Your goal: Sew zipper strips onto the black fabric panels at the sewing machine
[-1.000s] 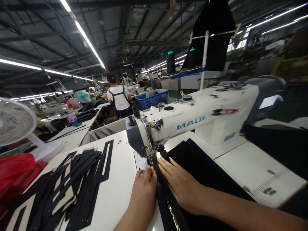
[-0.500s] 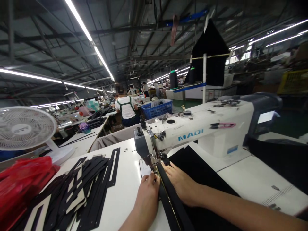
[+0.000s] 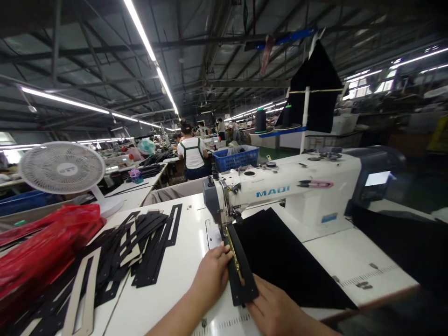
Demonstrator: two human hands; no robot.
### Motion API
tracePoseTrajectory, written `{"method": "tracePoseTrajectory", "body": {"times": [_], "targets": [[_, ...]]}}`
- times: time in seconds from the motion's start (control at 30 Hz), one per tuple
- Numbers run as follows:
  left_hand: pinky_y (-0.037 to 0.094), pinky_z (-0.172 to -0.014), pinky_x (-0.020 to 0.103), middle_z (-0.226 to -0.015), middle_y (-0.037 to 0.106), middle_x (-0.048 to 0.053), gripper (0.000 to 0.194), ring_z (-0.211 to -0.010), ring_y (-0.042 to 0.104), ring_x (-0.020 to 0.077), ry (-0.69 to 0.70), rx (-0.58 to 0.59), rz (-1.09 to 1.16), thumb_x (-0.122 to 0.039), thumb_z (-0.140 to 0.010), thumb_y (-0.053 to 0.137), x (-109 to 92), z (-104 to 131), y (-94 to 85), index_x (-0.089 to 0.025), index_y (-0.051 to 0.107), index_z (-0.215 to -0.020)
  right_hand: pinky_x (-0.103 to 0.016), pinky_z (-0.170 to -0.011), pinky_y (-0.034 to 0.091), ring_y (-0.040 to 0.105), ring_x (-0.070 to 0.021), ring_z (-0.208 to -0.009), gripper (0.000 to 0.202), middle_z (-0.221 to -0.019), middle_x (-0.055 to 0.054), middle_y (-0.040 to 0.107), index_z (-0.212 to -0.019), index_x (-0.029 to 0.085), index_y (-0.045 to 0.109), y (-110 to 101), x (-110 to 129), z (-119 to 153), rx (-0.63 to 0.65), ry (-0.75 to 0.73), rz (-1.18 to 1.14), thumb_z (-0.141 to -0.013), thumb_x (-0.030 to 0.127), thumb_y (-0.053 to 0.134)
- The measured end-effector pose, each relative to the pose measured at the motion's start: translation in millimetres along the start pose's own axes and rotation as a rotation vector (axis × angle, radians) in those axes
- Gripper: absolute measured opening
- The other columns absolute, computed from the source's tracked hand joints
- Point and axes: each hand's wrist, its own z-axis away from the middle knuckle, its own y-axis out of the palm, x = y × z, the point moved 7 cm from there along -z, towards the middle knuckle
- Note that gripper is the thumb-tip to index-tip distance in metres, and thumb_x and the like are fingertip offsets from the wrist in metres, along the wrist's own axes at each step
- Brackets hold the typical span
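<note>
A black strip with a gold zipper [image 3: 246, 280] set along it runs from under the sewing machine's presser foot area toward me. My left hand [image 3: 212, 270] pinches its left edge a little short of the needle, thumb and fingertips pressed together. At the strip's near end, my right hand [image 3: 276, 305] grips the right corner, with its fingertips partly hidden beneath. The white sewing machine [image 3: 269, 186] stands over the far end of the strip. Right of the strip, a larger black fabric sheet [image 3: 280, 256] lies flat on the white table [image 3: 189, 233].
Left on the table is a pile of black slotted frame pieces [image 3: 150, 254], some pale side up. Beyond it are a red plastic bag [image 3: 59, 247] and a white fan [image 3: 63, 168]. A pink-handled thread snipper [image 3: 315, 184] rests on the machine arm. Behind, a person [image 3: 192, 151] sits beside a blue basket [image 3: 236, 159].
My right hand has moved from beside the needle to the strip's near end, which now shows. The left hand stays on the left edge. The view has shifted left.
</note>
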Motion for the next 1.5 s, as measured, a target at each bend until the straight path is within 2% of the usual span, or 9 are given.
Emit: {"method": "tracePoseTrajectory", "body": {"times": [0.2, 0.43, 0.63, 0.8, 0.93, 1.1, 1.33, 1.4, 1.5], "targets": [[0.053, -0.084, 0.041, -0.111, 0.064, 0.012, 0.030, -0.100, 0.061, 0.0265, 0.036, 0.019, -0.093, -0.005, -0.078, 0.052, -14, 10, 1.7, -0.014, 0.065, -0.103, -0.036, -0.083, 0.051, 0.061, -0.0252, -0.090, 0.032, -0.089, -0.016, 0.067, -0.099, 0.004, 0.064, 1, 0, 3, 0.078, 0.002, -0.046, -0.081, 0.005, 0.037], [0.048, -0.092, 0.044, -0.107, 0.066, 0.010, 0.029, -0.099, 0.062, 0.0234, 0.081, 0.055, -0.150, -0.002, -0.077, 0.053, -14, -2, 3.8, -0.013, 0.064, -0.102, -0.034, -0.077, 0.052, 0.062, -0.0238, -0.085, 0.030, -0.086, -0.015, 0.067, -0.094, 0.006, 0.064, 11, -7, 5, 0.112, 0.009, -0.032, -0.080, 0.004, 0.038], [0.049, -0.090, 0.043, -0.101, 0.067, 0.008, 0.028, -0.095, 0.062, 0.0227, 0.126, 0.016, -0.158, -0.001, -0.077, 0.052, -2, -14, 6.2, -0.013, 0.062, -0.099, -0.029, -0.070, 0.052, 0.061, -0.0198, -0.076, 0.026, -0.077, -0.011, 0.066, -0.080, 0.011, 0.063, 18, -27, -4, 0.064, 0.031, -0.056, -0.081, 0.002, 0.038], [0.054, -0.075, 0.038, -0.092, 0.065, 0.010, 0.023, -0.086, 0.061, 0.0235, 0.134, -0.013, -0.168, -0.004, -0.078, 0.052, 10, -24, 9.9, -0.013, 0.062, -0.096, -0.029, -0.067, 0.051, 0.059, -0.0196, -0.074, 0.026, -0.076, -0.010, 0.064, -0.078, 0.010, 0.062, 24, -41, -11, -0.003, 0.018, -0.079, -0.083, 0.003, 0.037], [0.054, -0.064, 0.033, -0.083, 0.061, 0.008, 0.018, -0.073, 0.058, 0.0204, 0.069, 0.011, -0.154, -0.006, -0.080, 0.050, 22, -31, 14.8, -0.015, 0.062, -0.092, -0.030, -0.064, 0.051, 0.058, -0.0208, -0.073, 0.027, -0.074, -0.010, 0.063, -0.078, 0.010, 0.062, 31, -52, -14, 0.031, 0.031, -0.116, -0.084, 0.004, 0.036], [0.052, -0.060, 0.029, -0.078, 0.059, 0.006, 0.018, -0.067, 0.058, 0.0178, 0.060, -0.039, -0.119, -0.009, -0.083, 0.045, 36, -36, 19.4, -0.016, 0.062, -0.088, -0.031, -0.066, 0.050, 0.057, -0.0209, -0.075, 0.023, -0.076, -0.010, 0.062, -0.080, 0.010, 0.061, 41, -63, -18, 0.115, 0.046, -0.138, -0.085, 0.005, 0.039], [0.052, -0.076, 0.030, -0.093, 0.060, 0.007, 0.029, -0.088, 0.060, 0.0188, -0.019, -0.075, 0.123, -0.006, -0.083, 0.038, 41, -32, 14.2, -0.018, 0.061, -0.095, -0.028, -0.068, 0.047, 0.056, -0.0176, -0.077, 0.011, -0.082, -0.005, 0.063, -0.088, 0.014, 0.060, 39, -76, -26, 0.192, 0.231, -0.207, -0.085, 0.011, 0.050], [0.050, -0.078, 0.033, -0.097, 0.059, 0.008, 0.025, -0.091, 0.059, 0.0200, -0.100, -0.087, 0.145, -0.008, -0.081, 0.042, 38, -27, 7.9, -0.018, 0.060, -0.096, -0.031, -0.067, 0.046, 0.055, -0.0195, -0.076, 0.004, -0.081, -0.005, 0.061, -0.083, 0.015, 0.059, 38, -87, -33, 0.243, 0.367, -0.169, -0.082, 0.018, 0.056], [0.048, -0.073, 0.039, -0.089, 0.058, 0.007, 0.013, -0.085, 0.056, 0.0234, -0.297, -0.127, 0.036, -0.010, -0.076, 0.049, 37, -16, -2.5, -0.016, 0.058, -0.084, -0.035, -0.069, 0.044, 0.054, -0.0236, -0.080, 0.013, -0.084, -0.008, 0.060, -0.083, 0.014, 0.058, 41, -103, -48, 0.338, 0.531, -0.148, -0.076, 0.024, 0.063]]}}
